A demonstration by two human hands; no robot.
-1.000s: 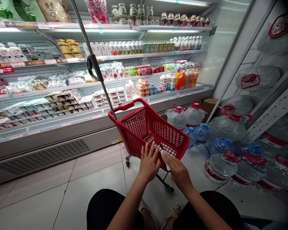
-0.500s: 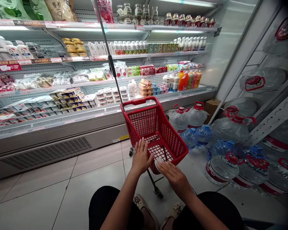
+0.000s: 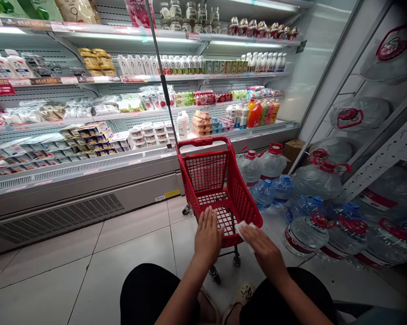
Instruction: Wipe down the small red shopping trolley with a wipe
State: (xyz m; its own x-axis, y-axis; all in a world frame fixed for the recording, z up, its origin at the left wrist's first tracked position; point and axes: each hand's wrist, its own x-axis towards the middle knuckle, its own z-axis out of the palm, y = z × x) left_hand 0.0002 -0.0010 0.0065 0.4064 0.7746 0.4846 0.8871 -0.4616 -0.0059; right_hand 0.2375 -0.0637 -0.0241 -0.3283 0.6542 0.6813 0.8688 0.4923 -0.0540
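A small red shopping cart (image 3: 239, 207) with a lattice basket stands on the floor in front of me, a tall thin pole (image 3: 161, 74) rising from its far left corner. My left hand (image 3: 208, 234) lies flat with fingers stretched out at the basket's near left rim; whether it touches is unclear. At the near right rim, my right hand (image 3: 262, 248) holds a white tissue (image 3: 245, 228) under its fingers. Through the basket, its grid floor and some dark strips show. Casters (image 3: 214, 274) carry the cart's frame.
An open refrigerated case (image 3: 145, 171) with shelves of yogurt, milk and juice runs along the back. Large water bottles (image 3: 308, 237) crowd the floor at the right beside a white perforated rack post (image 3: 382, 155). A cardboard box (image 3: 293, 151) sits behind them.
My hands have moved apart, the right one going rightward along the near rim with the tissue. The cart has turned a little and the view has shifted slightly.
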